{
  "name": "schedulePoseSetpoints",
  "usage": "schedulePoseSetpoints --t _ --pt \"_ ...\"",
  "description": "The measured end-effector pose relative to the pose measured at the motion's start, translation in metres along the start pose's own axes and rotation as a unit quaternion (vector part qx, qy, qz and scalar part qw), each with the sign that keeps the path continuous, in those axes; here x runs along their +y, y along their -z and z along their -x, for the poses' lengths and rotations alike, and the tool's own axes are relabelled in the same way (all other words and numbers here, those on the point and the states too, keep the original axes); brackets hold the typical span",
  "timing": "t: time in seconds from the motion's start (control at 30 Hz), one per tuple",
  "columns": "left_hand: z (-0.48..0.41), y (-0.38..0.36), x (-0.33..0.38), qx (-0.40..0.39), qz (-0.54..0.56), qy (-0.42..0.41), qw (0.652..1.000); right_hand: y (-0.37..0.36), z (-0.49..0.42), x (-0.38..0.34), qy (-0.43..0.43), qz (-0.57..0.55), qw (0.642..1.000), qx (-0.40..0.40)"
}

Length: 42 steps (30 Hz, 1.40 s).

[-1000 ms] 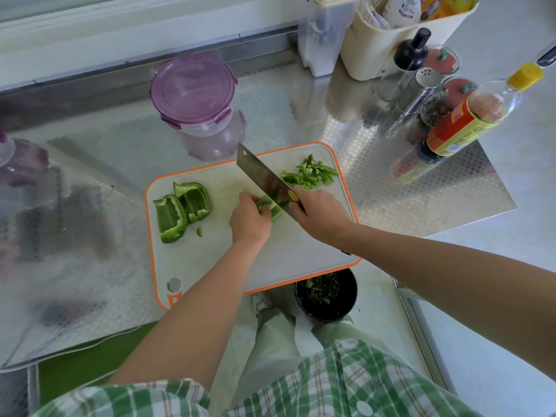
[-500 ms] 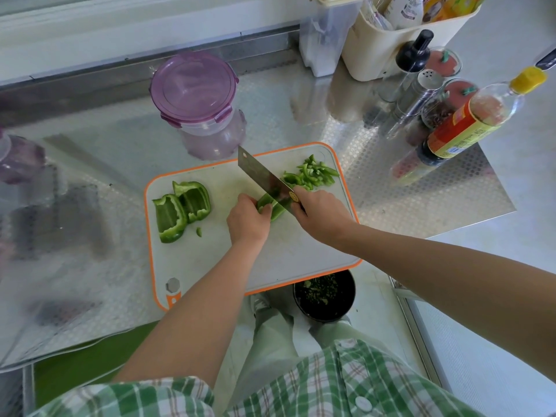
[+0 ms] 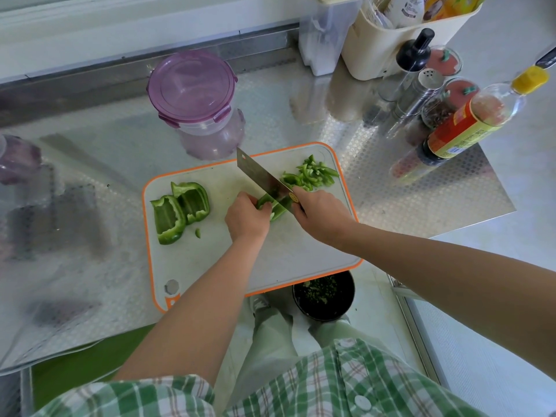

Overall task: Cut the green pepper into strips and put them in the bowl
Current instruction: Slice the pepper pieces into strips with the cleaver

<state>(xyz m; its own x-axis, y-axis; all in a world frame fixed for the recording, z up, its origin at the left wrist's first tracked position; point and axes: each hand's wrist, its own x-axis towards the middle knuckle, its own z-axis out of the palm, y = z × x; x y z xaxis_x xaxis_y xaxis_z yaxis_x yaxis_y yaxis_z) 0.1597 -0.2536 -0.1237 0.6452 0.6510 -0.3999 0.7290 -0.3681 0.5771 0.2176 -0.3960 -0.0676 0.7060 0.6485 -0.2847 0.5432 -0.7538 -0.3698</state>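
Observation:
On the white, orange-rimmed cutting board (image 3: 210,266) my left hand (image 3: 246,218) presses down a green pepper piece (image 3: 275,210). My right hand (image 3: 322,213) grips the handle of a cleaver (image 3: 261,176), whose blade rests across that piece. A heap of cut strips (image 3: 313,174) lies at the board's far right corner. Two larger pepper pieces (image 3: 180,210) sit on the board's left side, with a small scrap beside them. A black bowl (image 3: 323,294) holding green bits stands below the board's near edge.
A clear container with a purple lid (image 3: 195,97) stands behind the board. Bottles, a shaker and jars (image 3: 427,94) crowd the right rear, with a cream caddy (image 3: 388,34) behind them. The steel counter's edge runs close to my body.
The cleaver blade has shifted slightly left along the held pepper piece, and my left hand has edged back with it. The strips and larger pieces stay where they were.

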Motion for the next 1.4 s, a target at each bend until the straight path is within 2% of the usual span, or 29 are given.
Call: schedulePoseSetpoints --t 0.33,0.5,0.73,0.87,1.2,1.4 --pt "-0.002 0.000 -0.001 -0.016 0.032 0.014 0.999 -0.015 -0.008 -0.004 0.002 0.066 0.998 -0.002" --pt "0.004 0.005 -0.004 -0.030 0.067 -0.029 0.997 -0.018 -0.007 0.002 -0.039 -0.018 0.998 0.035" --pt "0.009 0.008 0.003 -0.018 0.079 0.008 0.997 -0.007 -0.003 0.003 -0.019 -0.062 0.997 0.039" --pt "0.009 0.007 0.007 -0.025 0.088 0.031 0.995 -0.001 0.000 0.000 0.010 -0.025 0.999 0.028" --pt "0.011 0.010 0.010 -0.036 0.105 0.045 0.993 -0.013 -0.003 -0.003 0.002 0.035 0.999 0.001" --pt "0.015 0.011 0.005 -0.032 0.085 -0.011 0.996 -0.019 -0.004 -0.004 -0.004 0.040 0.999 0.007"
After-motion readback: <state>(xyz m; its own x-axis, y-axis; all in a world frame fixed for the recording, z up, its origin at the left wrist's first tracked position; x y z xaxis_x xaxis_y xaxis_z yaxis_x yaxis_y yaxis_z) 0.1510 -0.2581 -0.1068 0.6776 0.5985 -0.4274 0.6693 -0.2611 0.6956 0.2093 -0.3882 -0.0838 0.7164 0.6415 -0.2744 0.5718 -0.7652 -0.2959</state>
